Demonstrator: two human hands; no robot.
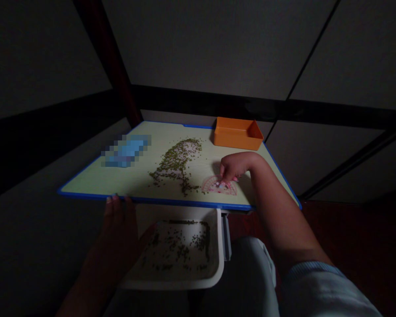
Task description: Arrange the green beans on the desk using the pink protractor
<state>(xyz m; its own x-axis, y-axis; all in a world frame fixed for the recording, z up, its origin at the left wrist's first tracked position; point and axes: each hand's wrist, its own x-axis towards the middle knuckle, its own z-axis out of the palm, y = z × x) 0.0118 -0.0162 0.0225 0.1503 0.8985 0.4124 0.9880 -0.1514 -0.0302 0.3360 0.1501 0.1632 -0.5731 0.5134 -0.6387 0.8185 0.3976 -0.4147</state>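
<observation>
My right hand [236,167] is closed, its bent fingers pressed down on the middle of a clear pink protractor [229,189]. The protractor lies flat near the table's front edge. Left of it, small green beans [174,160] are spread in a loose patch, a few reaching its side. At the front edge, my left hand [115,224] lies with its fingers stretched out, fingertips at the blue rim. Its thumb side is over the white pull-out drawer [220,251], which holds more scattered small beans [183,251].
An orange open box [234,140] stands at the back right of the pale-topped table [95,180]. A blurred-out blue item [128,152] lies at the left. Panelled walls or cabinets [201,48] rise behind, and my legs [247,277] are below the drawer. The light is dim.
</observation>
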